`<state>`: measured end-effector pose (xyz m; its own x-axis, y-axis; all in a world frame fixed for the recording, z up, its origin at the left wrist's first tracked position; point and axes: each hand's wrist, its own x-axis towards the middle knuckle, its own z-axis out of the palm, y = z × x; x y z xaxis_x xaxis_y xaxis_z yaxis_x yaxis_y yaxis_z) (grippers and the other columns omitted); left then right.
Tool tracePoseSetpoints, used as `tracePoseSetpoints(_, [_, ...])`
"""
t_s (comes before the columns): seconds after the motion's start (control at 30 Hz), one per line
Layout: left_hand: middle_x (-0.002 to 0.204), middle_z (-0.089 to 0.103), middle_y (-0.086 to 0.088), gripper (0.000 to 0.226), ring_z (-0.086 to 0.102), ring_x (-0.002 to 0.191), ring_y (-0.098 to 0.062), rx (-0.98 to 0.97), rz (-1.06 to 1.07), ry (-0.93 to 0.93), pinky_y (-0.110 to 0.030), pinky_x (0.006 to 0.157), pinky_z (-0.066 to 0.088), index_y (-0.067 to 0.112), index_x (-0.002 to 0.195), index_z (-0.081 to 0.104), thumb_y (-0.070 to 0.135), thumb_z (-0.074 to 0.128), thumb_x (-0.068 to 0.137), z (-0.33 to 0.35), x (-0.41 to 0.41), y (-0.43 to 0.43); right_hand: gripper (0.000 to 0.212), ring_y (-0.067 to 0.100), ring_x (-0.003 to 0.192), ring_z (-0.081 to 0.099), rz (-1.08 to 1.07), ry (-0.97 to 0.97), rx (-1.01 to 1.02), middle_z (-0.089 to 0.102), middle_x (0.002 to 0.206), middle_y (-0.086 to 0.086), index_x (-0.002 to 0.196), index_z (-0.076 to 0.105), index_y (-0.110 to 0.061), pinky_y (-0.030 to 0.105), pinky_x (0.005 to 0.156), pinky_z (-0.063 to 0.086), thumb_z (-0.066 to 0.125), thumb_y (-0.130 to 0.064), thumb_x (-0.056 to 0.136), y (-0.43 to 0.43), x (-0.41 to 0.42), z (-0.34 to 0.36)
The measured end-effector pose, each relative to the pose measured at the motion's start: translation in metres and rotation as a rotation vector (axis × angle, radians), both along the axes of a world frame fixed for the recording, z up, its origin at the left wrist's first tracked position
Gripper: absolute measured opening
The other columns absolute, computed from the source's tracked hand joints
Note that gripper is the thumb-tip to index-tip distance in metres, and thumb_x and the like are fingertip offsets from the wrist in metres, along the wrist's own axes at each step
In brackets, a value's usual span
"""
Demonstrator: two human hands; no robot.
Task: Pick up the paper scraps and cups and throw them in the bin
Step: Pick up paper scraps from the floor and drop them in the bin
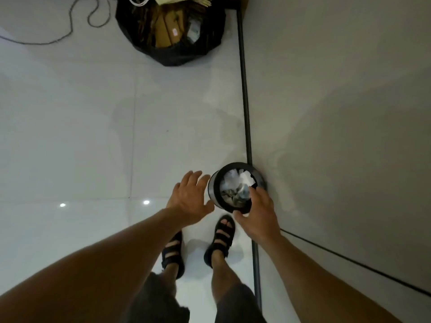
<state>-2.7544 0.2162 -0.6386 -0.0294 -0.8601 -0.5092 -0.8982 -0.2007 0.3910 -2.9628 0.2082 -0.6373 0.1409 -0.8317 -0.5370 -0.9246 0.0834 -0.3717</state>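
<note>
You're standing in black sandals (pixel 222 231) on white tile floor (pixel 70 136). L hand (pixel 190 198) is hovering just beside bin (pixel 212 186), fingers spread, gripping nothing. R hand (pixel 258 210) is hanging over bin's near rim, fingers relaxed, empty. Bin's sitting against wall (pixel 326 113), holding paper scraps (pixel 235 179). Black bag (pixel 170 54) w/ cardboard is lying far ahead.

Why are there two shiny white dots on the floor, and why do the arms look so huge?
Head view: the dots are glare, likely lights mirrored in the glossy floor tiles. Head view again: the wide-angle lens swells the left forearm and right forearm near the bottom edge and slightly bows the dark wall line.
</note>
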Motion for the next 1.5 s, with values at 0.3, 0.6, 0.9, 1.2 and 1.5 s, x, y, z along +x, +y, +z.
tracePoseSetpoints(0.3, [0.159,0.011,-0.004,0.073,0.003,0.147,-0.026,-0.06,0.142,-0.13,-0.047,0.117,0.016,0.023,0.15,0.014,0.052,0.045,0.09,0.17,0.066,0.129,0.082,0.022,0.148,0.009,0.373,-0.025,-0.122,0.009,0.162,0.0,0.153,0.019,-0.025,0.041,0.118,0.024,0.06,-0.052,0.087,0.075,0.084,0.173])
tracePoseSetpoints(0.6, [0.16,0.011,-0.003,0.071,0.0,0.147,-0.026,0.01,0.568,-0.225,-0.048,0.117,0.013,0.024,0.15,0.016,0.055,0.039,0.091,0.228,0.058,0.296,0.083,0.022,0.148,0.0,0.854,0.005,-0.18,0.0,0.163,0.002,0.155,0.008,-0.025,0.043,0.118,0.017,0.05,-0.055,0.09,0.15,0.119,0.236])
tracePoseSetpoints(0.9, [0.159,0.014,-0.002,0.07,0.004,0.147,-0.024,-0.049,1.081,-0.324,-0.046,0.116,0.014,0.024,0.149,0.019,0.057,0.037,0.091,0.279,0.052,0.506,0.084,0.024,0.149,-0.004,1.335,0.015,-0.235,-0.002,0.163,0.002,0.155,0.005,-0.027,0.047,0.118,0.014,0.049,-0.056,0.091,0.306,0.188,0.279])
tracePoseSetpoints(1.2, [0.157,0.017,-0.003,0.068,0.011,0.145,-0.023,-0.087,1.61,-0.375,-0.048,0.115,0.017,0.024,0.148,0.024,0.056,0.04,0.09,0.3,0.023,0.792,0.082,0.026,0.148,0.006,1.785,-0.046,-0.362,0.003,0.162,0.001,0.155,0.01,-0.028,0.047,0.115,0.024,0.05,-0.058,0.09,0.566,0.264,0.31])
tracePoseSetpoints(1.5, [0.157,0.018,-0.003,0.069,0.014,0.144,-0.026,0.039,2.074,-0.469,-0.05,0.113,0.02,0.024,0.147,0.024,0.057,0.04,0.089,0.321,-0.063,1.05,0.081,0.024,0.147,0.015,2.229,-0.283,-0.308,0.008,0.162,-0.003,0.152,0.016,-0.034,0.046,0.114,0.026,0.055,-0.06,0.086,0.877,0.272,0.324])
